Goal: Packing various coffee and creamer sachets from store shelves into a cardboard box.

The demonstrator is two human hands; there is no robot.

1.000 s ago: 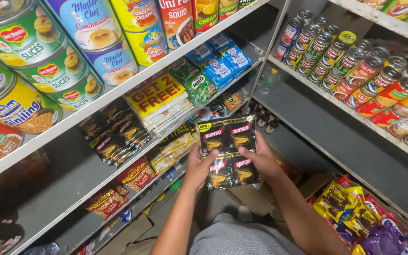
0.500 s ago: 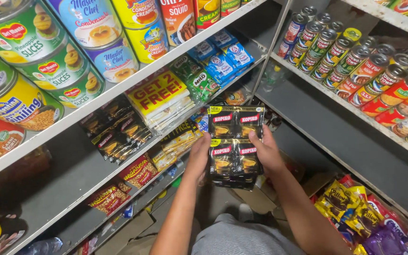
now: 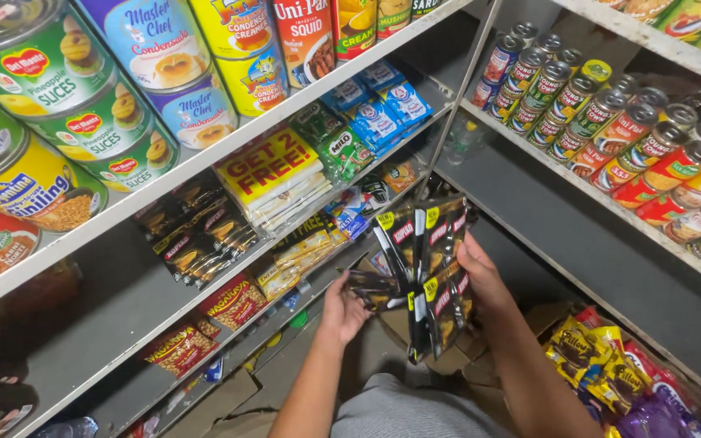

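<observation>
Black foil sachet strip (image 3: pixel 425 272), red-and-white lettering, yellow corner tabs. Green-labelled tin cans (image 3: pixel 83 105), yellow fruit print. Blue flat packets (image 3: pixel 379 109), white panels. Yellow stacked leaflets (image 3: pixel 268 166), red lettering. Lower shelf pouches (image 3: pixel 233 302), seemingly red-orange, patterned.

Top left shelf (image 3: pixel 229 146): large cans (image 3: pixel 83 105) stand in a row along it.
Shelf below: sachet packs (image 3: pixel 196 235) lie left of a stack of flat packets (image 3: pixel 273 174).
Right shelf (image 3: pixel 578 186): small cans (image 3: pixel 610 122) in rows, well apart from the large cans.
Centre: right hand (image 3: pixel 480 272) holds a sachet strip (image 3: pixel 427 268); left hand (image 3: pixel 346 308) is just left of it, holding one sachet (image 3: pixel 371 288).
Lower right: snack bags (image 3: pixel 602 365) beneath the right shelf.
</observation>
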